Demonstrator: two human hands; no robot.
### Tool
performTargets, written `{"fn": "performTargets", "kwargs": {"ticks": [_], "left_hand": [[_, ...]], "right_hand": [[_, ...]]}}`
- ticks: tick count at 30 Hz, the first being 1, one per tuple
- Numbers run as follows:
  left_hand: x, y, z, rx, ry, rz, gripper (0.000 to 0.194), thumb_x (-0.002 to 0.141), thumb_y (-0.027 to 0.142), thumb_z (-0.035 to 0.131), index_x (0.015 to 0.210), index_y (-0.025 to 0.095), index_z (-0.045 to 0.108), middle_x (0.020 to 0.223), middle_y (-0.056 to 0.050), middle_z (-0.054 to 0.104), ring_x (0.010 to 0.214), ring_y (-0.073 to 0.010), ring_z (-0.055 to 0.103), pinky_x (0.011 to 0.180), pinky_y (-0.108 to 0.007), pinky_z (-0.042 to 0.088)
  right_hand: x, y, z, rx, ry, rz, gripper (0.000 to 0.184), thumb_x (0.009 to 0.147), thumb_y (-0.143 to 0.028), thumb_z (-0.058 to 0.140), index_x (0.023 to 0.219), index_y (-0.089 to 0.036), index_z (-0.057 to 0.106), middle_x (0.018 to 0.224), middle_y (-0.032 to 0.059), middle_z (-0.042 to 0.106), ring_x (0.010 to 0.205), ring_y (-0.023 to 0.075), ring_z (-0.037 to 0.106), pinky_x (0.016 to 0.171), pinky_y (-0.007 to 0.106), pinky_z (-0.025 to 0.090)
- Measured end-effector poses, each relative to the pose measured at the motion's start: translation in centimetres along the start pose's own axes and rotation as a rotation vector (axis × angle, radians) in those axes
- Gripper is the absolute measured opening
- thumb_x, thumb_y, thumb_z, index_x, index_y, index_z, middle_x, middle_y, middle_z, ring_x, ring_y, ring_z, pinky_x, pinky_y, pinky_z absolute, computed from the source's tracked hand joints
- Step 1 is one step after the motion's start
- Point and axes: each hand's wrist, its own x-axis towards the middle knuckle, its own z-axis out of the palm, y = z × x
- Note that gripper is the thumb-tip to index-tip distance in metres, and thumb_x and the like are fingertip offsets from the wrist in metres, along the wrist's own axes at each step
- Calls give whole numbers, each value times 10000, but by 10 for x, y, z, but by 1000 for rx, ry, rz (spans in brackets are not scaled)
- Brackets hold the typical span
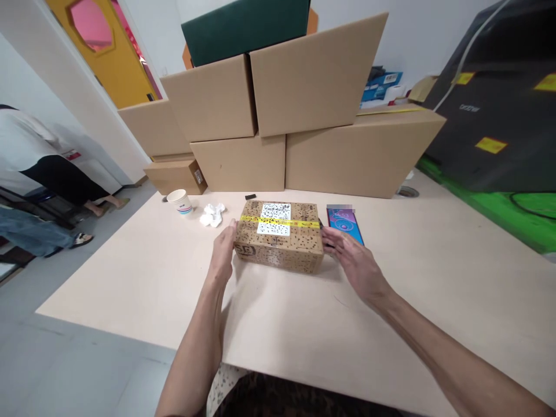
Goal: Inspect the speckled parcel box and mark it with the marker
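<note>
A small brown cardboard parcel [280, 234] with a white label and a yellow tape strip lies on the pale table [412, 301]. My left hand [223, 252] lies flat against the parcel's left end, fingers stretched out. My right hand [351, 258] rests at the parcel's right end, fingers extended and slightly spread. Neither hand wraps round the parcel. A phone with a blue screen [345, 223] lies just behind my right hand.
A paper cup [180, 202] and a crumpled white tissue [212, 214] sit left of the parcel. Large stacked cardboard boxes [304, 116] wall off the table's far edge. A small black object [250, 197] lies by them. Another person [39, 162] stands at far left.
</note>
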Motion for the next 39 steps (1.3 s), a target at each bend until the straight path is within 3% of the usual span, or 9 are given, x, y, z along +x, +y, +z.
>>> {"fn": "performTargets", "kwargs": {"ticks": [4, 10, 13, 18, 24, 27, 30, 34, 39], "left_hand": [[3, -7, 1, -106, -29, 59, 576, 658, 419, 837, 1179, 190, 747, 1251, -101, 755, 1246, -334, 634, 1068, -453, 467], [6, -2, -6, -249, -91, 287, 449, 651, 254, 746, 1099, 236, 773, 1234, -67, 765, 1278, -309, 624, 1105, -454, 444], [5, 1, -6, -245, -31, 292, 248, 738, 403, 715, 893, 218, 771, 1098, -75, 791, 1180, -296, 667, 1066, -442, 455], [8, -6, -2, -26, 73, 42, 676, 813, 808, 537, 1019, 208, 769, 1096, -109, 783, 1084, -309, 675, 1000, -468, 450], [4, -7, 3, -120, -7, 96, 743, 792, 823, 595, 1110, 178, 782, 1171, -139, 784, 1144, -319, 691, 1017, -444, 474], [2, 0, 3, -261, -45, 224, 725, 825, 812, 567, 1032, 162, 812, 1143, -154, 795, 1160, -314, 707, 1061, -448, 481], [4, 1, 0, -294, 32, 277, 672, 858, 772, 560, 904, 154, 819, 1020, -149, 817, 1106, -299, 735, 1053, -440, 497], [11, -4, -9, -230, 172, 158, 690, 802, 800, 595, 823, 138, 787, 847, -133, 803, 912, -270, 756, 889, -398, 544], [13, -7, -9, -87, 167, -7, 704, 711, 805, 678, 978, 161, 779, 1032, -121, 791, 868, -225, 703, 757, -327, 508]], "right_hand": [[-3, -2, 2, -29, -46, 0, 452, 862, -601, 673, 1187, -290, 717, 1339, 85, 711, 1257, 308, 636, 1017, 481, 504], [-3, -8, 4, 61, 5, -55, 414, 842, -565, 686, 1165, -310, 722, 1313, 75, 715, 1261, 308, 624, 1071, 495, 486], [-2, -7, 5, 93, 61, -35, 368, 821, -549, 708, 1103, -313, 737, 1240, 67, 736, 1205, 300, 645, 1068, 500, 489], [-2, -3, 6, 28, 56, -42, 354, 845, -528, 687, 1108, -297, 740, 1160, 78, 754, 1160, 296, 662, 1044, 498, 496], [-3, -2, 4, -8, 35, -71, 369, 872, -543, 653, 1141, -302, 731, 1270, 81, 727, 1217, 301, 639, 1047, 498, 495], [-1, -1, 2, 37, 48, -87, 368, 864, -561, 635, 1131, -325, 725, 1278, 66, 723, 1232, 298, 633, 1057, 496, 495], [0, 1, 1, 34, 24, -93, 366, 875, -592, 587, 1074, -320, 729, 1239, 69, 734, 1225, 302, 639, 1066, 507, 491], [-1, 0, 1, 50, -20, -72, 364, 879, -589, 602, 1033, -297, 755, 1187, 72, 752, 1193, 302, 656, 1064, 503, 487], [-5, -2, 5, 42, -43, -62, 376, 857, -587, 659, 1070, -296, 766, 1187, 75, 758, 1165, 300, 667, 996, 477, 525]]}}
